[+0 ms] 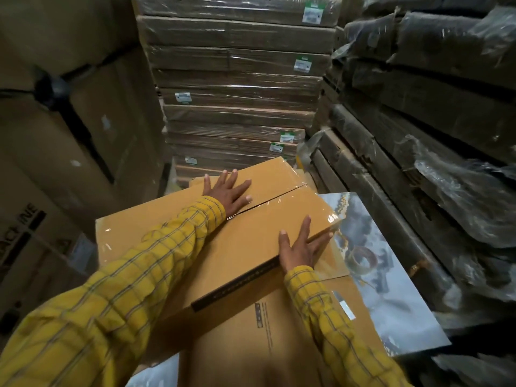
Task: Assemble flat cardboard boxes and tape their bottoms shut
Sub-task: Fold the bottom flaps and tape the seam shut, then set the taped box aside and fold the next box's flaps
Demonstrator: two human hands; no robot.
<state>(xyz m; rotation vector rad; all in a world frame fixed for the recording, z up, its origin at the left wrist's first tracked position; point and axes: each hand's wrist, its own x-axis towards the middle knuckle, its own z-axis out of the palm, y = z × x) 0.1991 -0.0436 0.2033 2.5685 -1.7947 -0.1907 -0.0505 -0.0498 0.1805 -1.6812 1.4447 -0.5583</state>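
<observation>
A brown cardboard box (178, 227) stands before me with its taped flaps facing up; clear tape glints along the centre seam (279, 195). My left hand (227, 191) lies flat with spread fingers on the far flap beside the seam. My right hand (303, 247) presses flat against the box's right corner, thumb on top and fingers down the side. Under this box lies a flat cardboard sheet (284, 317) with black print. A roll of tape (360, 258) sits to the right on a marbled surface.
A tall stack of shrink-wrapped flat cartons (237, 88) rises straight ahead. Large cartons (69, 121) wall the left side. Dark wrapped bundles (418, 107) pile up on the right. The marbled grey board (391, 297) lies at my right under the tape roll.
</observation>
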